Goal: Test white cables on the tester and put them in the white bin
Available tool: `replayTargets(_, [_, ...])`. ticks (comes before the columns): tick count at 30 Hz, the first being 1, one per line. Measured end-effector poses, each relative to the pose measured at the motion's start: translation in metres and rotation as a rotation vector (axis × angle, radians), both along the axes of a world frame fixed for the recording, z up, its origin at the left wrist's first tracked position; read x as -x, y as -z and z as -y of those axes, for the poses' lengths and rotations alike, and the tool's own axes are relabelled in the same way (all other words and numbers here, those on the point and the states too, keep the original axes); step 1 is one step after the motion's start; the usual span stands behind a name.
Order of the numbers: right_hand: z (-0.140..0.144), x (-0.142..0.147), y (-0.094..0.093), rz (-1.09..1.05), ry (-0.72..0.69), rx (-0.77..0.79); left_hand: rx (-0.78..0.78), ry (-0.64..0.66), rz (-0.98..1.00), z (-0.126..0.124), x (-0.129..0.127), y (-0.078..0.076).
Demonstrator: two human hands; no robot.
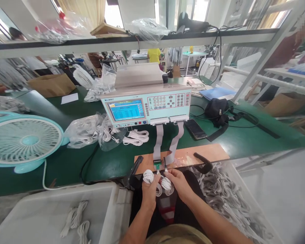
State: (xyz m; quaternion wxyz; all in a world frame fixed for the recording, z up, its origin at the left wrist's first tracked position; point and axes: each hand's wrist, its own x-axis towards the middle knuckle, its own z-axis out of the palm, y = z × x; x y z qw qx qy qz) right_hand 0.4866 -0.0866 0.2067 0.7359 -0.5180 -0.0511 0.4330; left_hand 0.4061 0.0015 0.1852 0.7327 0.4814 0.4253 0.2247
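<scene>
My one view comes from the camera on my head, facing forward and down across the green desk (96, 162). It sits close above my forearms at the bottom edge, and reaches past the cable tester (144, 106) to the shelf (117, 42) overhead.

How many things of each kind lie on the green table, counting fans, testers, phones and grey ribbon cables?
Fans: 2, one turquoise fan and one white fan
Tester: 1, the cable tester
Phone: 1, the black phone
Grey ribbon cables: 2
Total: 6
The left hand and right hand hold a coiled white cable.
</scene>
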Motion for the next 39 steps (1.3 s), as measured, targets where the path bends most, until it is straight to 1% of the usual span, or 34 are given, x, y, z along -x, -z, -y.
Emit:
replayTargets(2, [0.0, 0.001, 0.0, 0.012, -0.003, -0.004, -0.027, 0.003, -0.02, 0.0, 0.001, -0.001])
replayTargets(4, [0.0, 0.002, 0.001, 0.04, 0.003, 0.005, -0.019, 0.013, -0.005, 0.001, 0.002, -0.004])
replayTargets(7, [-0.001, 0.002, 0.004, 0.071, -0.004, 0.016, 0.036, 0.007, 0.061, 0.003, -0.001, -0.009])
replayTargets(10, [-0.003, 0.002, 0.006, 0.072, -0.01, -0.007, 0.112, -0.02, 0.119, 0.005, -0.005, -0.014])
replayTargets(12, [-0.003, 0.003, 0.007, 0.081, -0.002, -0.008, 0.133, -0.03, 0.146, 0.007, -0.008, -0.016])
replayTargets(15, [-0.003, 0.003, 0.007, 0.114, 0.012, 0.014, 0.13, -0.035, 0.183, 0.009, -0.01, -0.017])
replayTargets(19, [-0.003, 0.004, 0.006, 0.121, 0.03, -0.002, 0.122, -0.058, 0.188, 0.01, -0.011, -0.016])
replayTargets(22, [-0.006, 0.004, 0.012, 0.13, 0.045, -0.008, 0.124, -0.079, 0.145, 0.01, -0.012, -0.017])
replayTargets(25, [-0.007, 0.008, 0.025, 0.197, 0.071, 0.024, 0.117, -0.076, 0.108, 0.014, -0.009, -0.014])
replayTargets(27, [-0.002, 0.012, 0.036, 0.286, 0.046, 0.048, 0.041, -0.045, 0.053, 0.018, -0.004, -0.006])
replayTargets(29, [0.009, 0.017, 0.044, 0.364, -0.021, 0.048, -0.033, 0.008, 0.002, 0.022, 0.002, 0.005])
replayTargets(31, [0.024, 0.021, 0.045, 0.384, -0.074, 0.02, -0.038, 0.091, -0.041, 0.028, 0.008, 0.013])
replayTargets(33, [0.042, 0.023, 0.037, 0.344, -0.11, -0.012, 0.057, 0.237, -0.107, 0.035, 0.013, 0.014])
replayTargets(35, [0.059, 0.023, 0.026, 0.271, -0.172, -0.043, 0.2, 0.382, -0.139, 0.043, 0.016, 0.01])
replayTargets(37, [0.074, 0.024, 0.023, 0.202, -0.233, -0.038, 0.341, 0.457, -0.134, 0.052, 0.016, 0.009])
replayTargets(39, [0.087, 0.028, 0.029, 0.169, -0.23, 0.016, 0.44, 0.51, -0.171, 0.061, 0.017, 0.013])
